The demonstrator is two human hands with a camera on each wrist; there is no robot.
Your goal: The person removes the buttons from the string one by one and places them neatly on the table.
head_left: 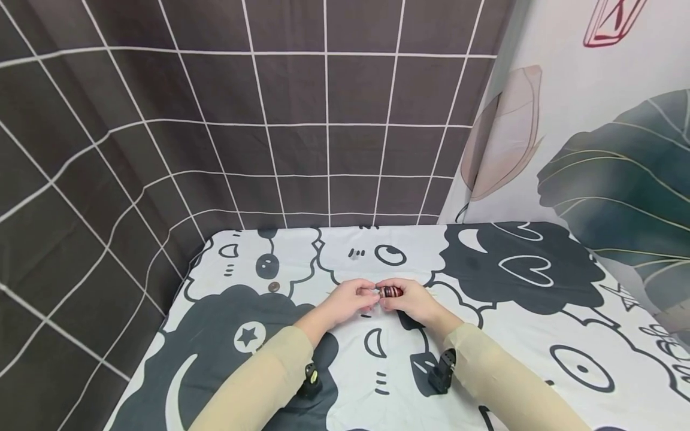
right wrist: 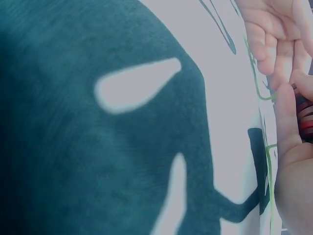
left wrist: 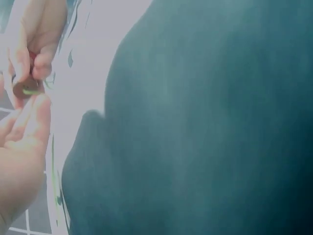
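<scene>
A stack of round red, brown and cream button-like discs (head_left: 390,292) sits between the fingers and thumb of my right hand (head_left: 412,299). In the left wrist view, a brown disc (left wrist: 22,88) faces my left hand (left wrist: 22,161), and a thin green cord (left wrist: 31,92) shows at its face. My left hand pinches the cord close to this end of the stack; its lower fingers are loose, with the palm showing in the right wrist view. Green cord (right wrist: 264,99) also loops below the hands there. The hands hide part of the stack.
One small brown button (head_left: 274,287) lies on the black-and-white printed cloth (head_left: 345,371), left of my hands. Behind it hangs a dark grid curtain (head_left: 291,149), with a leaf-patterned curtain (head_left: 609,179) at the right. Both wrists wear small black cameras (head_left: 443,371).
</scene>
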